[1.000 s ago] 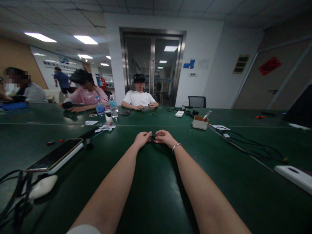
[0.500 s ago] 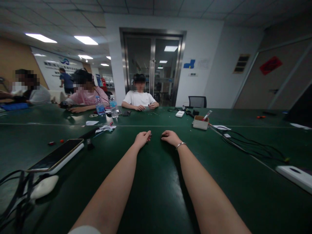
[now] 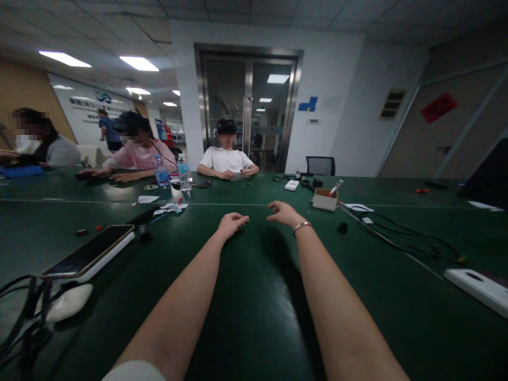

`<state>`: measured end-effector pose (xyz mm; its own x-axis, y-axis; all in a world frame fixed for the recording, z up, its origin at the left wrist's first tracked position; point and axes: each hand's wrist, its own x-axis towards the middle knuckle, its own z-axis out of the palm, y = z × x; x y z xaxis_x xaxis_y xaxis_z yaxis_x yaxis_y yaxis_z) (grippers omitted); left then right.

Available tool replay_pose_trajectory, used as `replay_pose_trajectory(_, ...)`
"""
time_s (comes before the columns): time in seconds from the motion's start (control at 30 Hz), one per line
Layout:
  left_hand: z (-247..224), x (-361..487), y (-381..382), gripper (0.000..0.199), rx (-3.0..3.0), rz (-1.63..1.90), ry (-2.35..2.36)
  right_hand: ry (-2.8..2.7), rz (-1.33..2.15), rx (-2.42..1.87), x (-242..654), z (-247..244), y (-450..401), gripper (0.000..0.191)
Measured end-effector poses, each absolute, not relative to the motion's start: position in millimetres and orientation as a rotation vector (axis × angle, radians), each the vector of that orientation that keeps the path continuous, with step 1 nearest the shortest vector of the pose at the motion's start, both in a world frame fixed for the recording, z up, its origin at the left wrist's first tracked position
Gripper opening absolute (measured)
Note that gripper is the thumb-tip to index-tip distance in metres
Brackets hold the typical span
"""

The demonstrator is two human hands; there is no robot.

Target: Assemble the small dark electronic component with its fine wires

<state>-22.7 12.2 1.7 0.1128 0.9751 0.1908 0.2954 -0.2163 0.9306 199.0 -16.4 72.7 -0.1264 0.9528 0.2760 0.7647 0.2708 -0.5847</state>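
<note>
Over the middle of the dark green table (image 3: 246, 296), my left hand (image 3: 232, 224) is closed in a pinch, with something small and dark at the fingertips that I cannot make out. My right hand (image 3: 286, 214) is raised a little above the table to its right, thumb and fingers apart, holding nothing. A silver bracelet circles the right wrist. To the right of that wrist a small black object (image 3: 342, 227) rests on the table.
A small open box (image 3: 325, 200) with a pen stands beyond my right hand. Cables (image 3: 413, 233) run at the right. A phone (image 3: 93, 250) lies at the left, with bottles (image 3: 184, 174) behind. Several people sit around the table.
My right hand has lifted and its fingers have opened. The small black object now shows on the table to its right. My left hand has barely moved and stays pinched.
</note>
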Motion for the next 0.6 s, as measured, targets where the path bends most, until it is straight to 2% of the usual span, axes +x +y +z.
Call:
replay_pose_trajectory(0.2, 6.9, -19.9, 9.7, 0.046, 1.632, 1.17, 1.238, -2.074, 0.538, -1.362, 143.7, 54.7, -16.4, 0.033)
replay_pose_trajectory(0.33, 11.7, -8.5, 11.1, 0.048, 1.705, 1.165, 1.234, -2.024, 0.484, -1.399, 144.2, 56.3, -13.1, 0.032)
replay_pose_trajectory(0.43, 32.0, -15.7, 9.0, 0.05, 1.885, 1.046, 1.293, -1.927, 0.401, -1.467, 165.1, 65.1, -11.0, 0.029)
replay_pose_trajectory(0.5, 54.5, -37.8, 4.6, 0.051, 2.009, 0.971, 1.462, -1.834, 0.333, -1.528, 195.1, 71.4, -12.8, 0.026)
replay_pose_trajectory(0.6, 88.5, -93.1, -6.1, 0.047, 2.014, 0.899, 2.021, -1.606, 0.195, -1.689, 259.5, 73.5, -21.0, 0.026)
